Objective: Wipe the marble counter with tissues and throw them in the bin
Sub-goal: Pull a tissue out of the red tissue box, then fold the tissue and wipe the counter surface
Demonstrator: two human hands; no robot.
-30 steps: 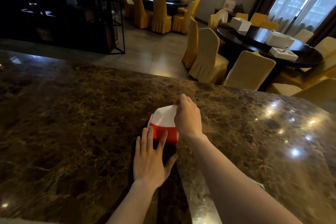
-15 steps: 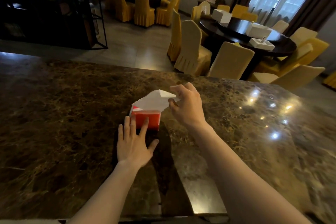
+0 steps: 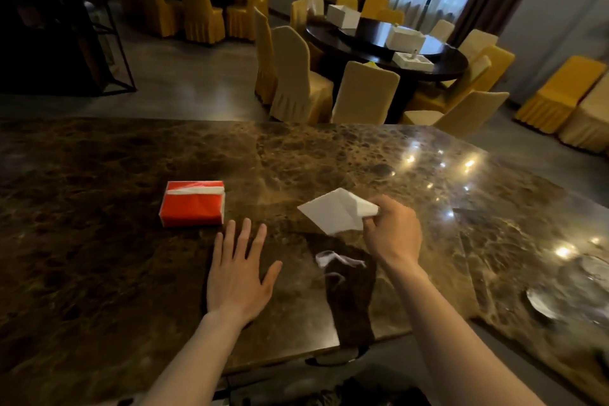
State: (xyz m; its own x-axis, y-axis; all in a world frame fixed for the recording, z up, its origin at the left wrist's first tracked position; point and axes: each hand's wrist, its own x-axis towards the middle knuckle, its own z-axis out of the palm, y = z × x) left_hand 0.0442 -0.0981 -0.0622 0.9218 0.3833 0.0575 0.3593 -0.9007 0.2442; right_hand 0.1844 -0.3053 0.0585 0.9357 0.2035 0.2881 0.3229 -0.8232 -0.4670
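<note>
Pinching one corner of a white tissue, the right hand held it just above the marble worktop, the sheet fanning out leftward from the fingers with its long axis running across the view. The left hand lay flat and open, palm down, empty, between tissue and the red tissue pack, which sat just beyond its fingertips with a white sheet showing at its top slot. A pale smear lay on the stone just below the tissue, nearer the right hand. No bin was visible.
</note>
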